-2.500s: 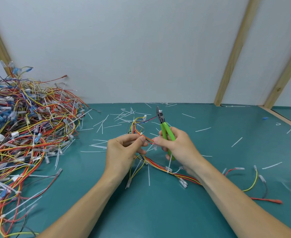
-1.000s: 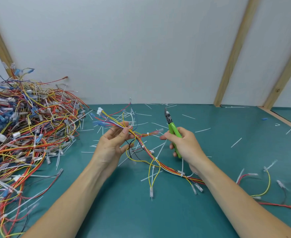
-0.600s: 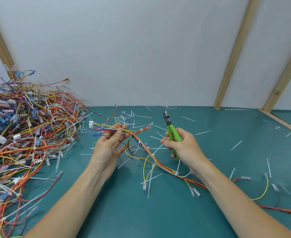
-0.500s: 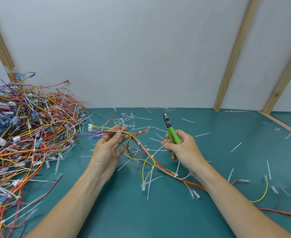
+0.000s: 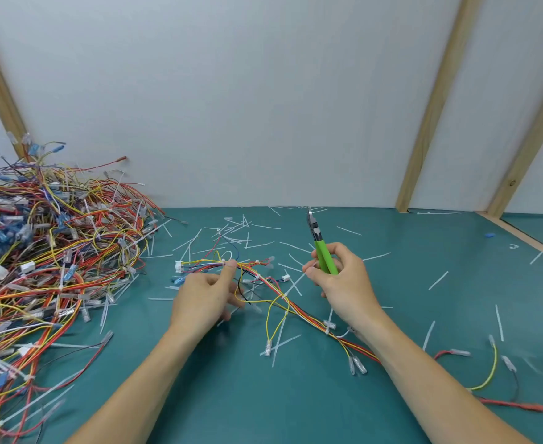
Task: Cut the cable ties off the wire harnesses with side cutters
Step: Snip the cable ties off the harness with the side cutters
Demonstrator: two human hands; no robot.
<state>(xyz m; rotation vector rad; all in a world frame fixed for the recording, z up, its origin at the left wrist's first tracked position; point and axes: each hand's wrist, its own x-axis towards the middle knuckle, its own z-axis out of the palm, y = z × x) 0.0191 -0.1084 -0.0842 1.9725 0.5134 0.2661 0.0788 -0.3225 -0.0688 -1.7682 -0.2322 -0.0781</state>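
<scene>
Here the wire harness [image 5: 283, 302] lies on the green table [image 5: 295, 411] in front of the person, its bundled red, yellow and orange wires running from the left hand [image 5: 204, 299] down and to the right under the right forearm. The left hand pinches the bundle's far end between thumb and forefinger, the other fingers loosely curled. Just right of the harness the right hand [image 5: 343, 280] grips the green handles of the side cutters [image 5: 319, 248], fingers wrapped round them, the blades pointing up and away, clear of the wires; whether the blades are parted I cannot tell. White cable ties [image 5: 284, 295] still ring the harness at several spots, so this one looks only part done. Cut tie scraps [image 5: 231, 232] are scattered beyond and around the harness, a sign that much cutting is behind. Well left of the harness a large tangled pile of harnesses [image 5: 49, 257] fills that side of the table; whether its ties are cut cannot be told. To the right of the harness the table is mostly open up to a wooden edge strip [image 5: 526, 241], and the white back wall [image 5: 263, 107] closes off the far side.
</scene>
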